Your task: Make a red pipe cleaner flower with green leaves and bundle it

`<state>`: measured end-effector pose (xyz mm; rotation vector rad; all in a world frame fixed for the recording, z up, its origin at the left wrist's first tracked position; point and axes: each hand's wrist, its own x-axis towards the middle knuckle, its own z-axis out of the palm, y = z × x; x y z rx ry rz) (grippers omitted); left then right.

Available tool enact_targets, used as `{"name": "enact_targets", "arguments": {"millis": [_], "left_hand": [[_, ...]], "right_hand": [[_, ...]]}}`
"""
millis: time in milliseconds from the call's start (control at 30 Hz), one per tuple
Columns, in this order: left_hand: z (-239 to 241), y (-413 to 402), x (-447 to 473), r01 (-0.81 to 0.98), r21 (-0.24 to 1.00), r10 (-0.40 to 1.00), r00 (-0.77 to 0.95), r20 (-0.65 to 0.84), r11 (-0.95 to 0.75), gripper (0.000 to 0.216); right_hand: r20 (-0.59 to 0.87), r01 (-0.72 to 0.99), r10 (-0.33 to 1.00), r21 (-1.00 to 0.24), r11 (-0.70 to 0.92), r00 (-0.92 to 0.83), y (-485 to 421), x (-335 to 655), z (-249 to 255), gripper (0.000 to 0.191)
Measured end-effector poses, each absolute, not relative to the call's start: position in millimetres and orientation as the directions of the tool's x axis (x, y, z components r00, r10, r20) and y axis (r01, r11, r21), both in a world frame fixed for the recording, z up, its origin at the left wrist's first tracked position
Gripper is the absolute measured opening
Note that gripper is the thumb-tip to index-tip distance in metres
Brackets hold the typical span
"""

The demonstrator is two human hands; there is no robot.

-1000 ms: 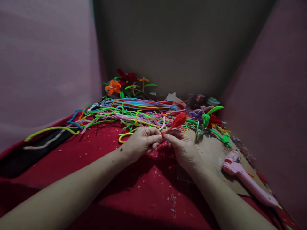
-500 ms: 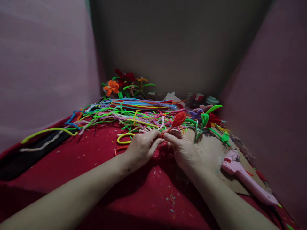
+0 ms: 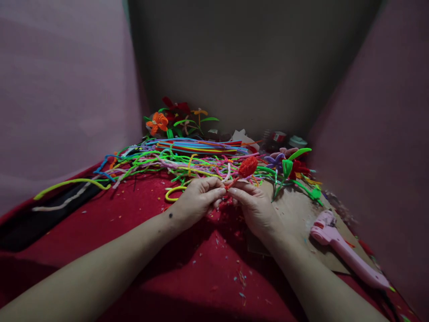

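A red pipe-cleaner flower bud (image 3: pixel 248 166) tilts up to the right above my hands, its thin red stem running down between my fingertips. My left hand (image 3: pixel 198 199) pinches the lower end of that stem between thumb and forefinger. Right beside it, my right hand (image 3: pixel 252 201) grips the stem too, its thumb almost touching the left one. The other fingers of both hands are curled underneath and partly hidden. Just left of my left hand lies a yellow loop (image 3: pixel 174 193), partly covered by that hand.
Loose coloured pipe cleaners (image 3: pixel 157 162) and a straight bundle (image 3: pixel 201 146) lie behind my hands. Finished flowers (image 3: pixel 157 123) stand at the back left, others (image 3: pixel 286 167) at the right. A pink glue gun (image 3: pixel 348 255) rests on a board (image 3: pixel 295 219). Scraps dot the red cloth (image 3: pixel 140 264).
My left hand has rolled a little, its thumb now higher and nearer the right thumb. The red bud has shifted slightly left and turned. The view has moved slightly.
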<state>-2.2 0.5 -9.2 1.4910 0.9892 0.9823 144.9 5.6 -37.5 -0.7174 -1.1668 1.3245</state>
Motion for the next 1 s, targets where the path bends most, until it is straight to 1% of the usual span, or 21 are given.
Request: {"name": "enact_targets", "arguments": {"millis": [67, 167, 233, 300, 367, 433, 467, 500, 567, 600, 633, 667, 700, 767, 833, 900, 1000], "left_hand": [[-12, 3, -4, -0.038, 0.999, 0.928, 0.371, 0.025, -0.011, 0.016], [-16, 6, -7, -0.196, 0.970, 0.864, 0.503, -0.029, 0.147, 0.017], [-16, 8, -8, -0.241, 0.943, 0.806, 0.590, -0.047, 0.232, 0.017], [-14, 7, -7, -0.234, 0.941, 0.780, 0.624, -0.046, 0.243, 0.019], [-12, 5, -5, -0.169, 0.973, 0.809, 0.587, -0.029, 0.158, 0.020], [-11, 2, -2, -0.025, 1.000, 0.870, 0.493, 0.023, -0.012, 0.022], [-11, 0, -1, 0.068, 0.990, 0.895, 0.439, 0.082, -0.124, 0.021], [-12, -1, 0, 0.165, 0.956, 0.906, 0.390, 0.164, -0.244, 0.020], [-15, -2, 1, 0.332, 0.829, 0.879, 0.328, 0.346, -0.450, 0.016], [-16, -3, 1, 0.385, 0.767, 0.854, 0.317, 0.412, -0.513, 0.015], [-17, -3, 1, 0.413, 0.733, 0.840, 0.312, 0.444, -0.541, 0.015], [-18, -3, 0, 0.415, 0.735, 0.843, 0.307, 0.442, -0.536, 0.017], [-18, -3, 0, 0.395, 0.769, 0.862, 0.303, 0.407, -0.502, 0.018], [-15, -3, 0, 0.311, 0.869, 0.907, 0.300, 0.295, -0.386, 0.020], [-11, -3, 0, 0.222, 0.941, 0.934, 0.307, 0.182, -0.257, 0.018], [-8, -3, 0, 0.157, 0.975, 0.941, 0.325, 0.099, -0.157, 0.017], [-8, 0, -2, 0.067, 0.996, 0.925, 0.377, 0.037, -0.067, 0.017]], "right_hand": [[0.221, -0.358, 0.964, -0.920, 0.157, -0.145, 6, 145, -38, 0.008], [0.156, -0.418, 0.967, -0.907, 0.060, -0.200, 4, 144, -34, 0.012], [0.112, -0.457, 0.962, -0.889, -0.016, -0.251, 2, 143, -31, 0.015], [0.093, -0.487, 0.960, -0.872, -0.051, -0.265, 1, 143, -29, 0.015], [0.101, -0.501, 0.968, -0.865, -0.029, -0.231, 1, 143, -28, 0.012], [0.114, -0.507, 0.975, -0.862, 0.000, -0.193, 1, 143, -29, 0.010], [0.117, -0.511, 0.976, -0.860, 0.006, -0.185, 1, 143, -30, 0.009], [0.121, -0.514, 0.976, -0.858, 0.011, -0.182, 1, 143, -31, 0.008], [0.143, -0.509, 0.975, -0.860, 0.038, -0.168, 1, 142, -33, 0.007], [0.154, -0.497, 0.976, -0.866, 0.058, -0.155, 0, 142, -34, 0.008], [0.158, -0.478, 0.977, -0.875, 0.072, -0.143, 0, 141, -35, 0.008], [0.158, -0.456, 0.978, -0.887, 0.080, -0.136, 0, 141, -36, 0.010], [0.155, -0.435, 0.979, -0.896, 0.082, -0.134, 0, 140, -36, 0.011], [0.156, -0.405, 0.977, -0.910, 0.085, -0.146, 0, 140, -37, 0.015], [0.172, -0.390, 0.973, -0.916, 0.098, -0.157, 0, 141, -36, 0.015], [0.171, -0.394, 0.970, -0.914, 0.092, -0.171, 0, 142, -35, 0.014], [0.171, -0.417, 0.969, -0.905, 0.083, -0.178, 1, 143, -33, 0.011]]}}
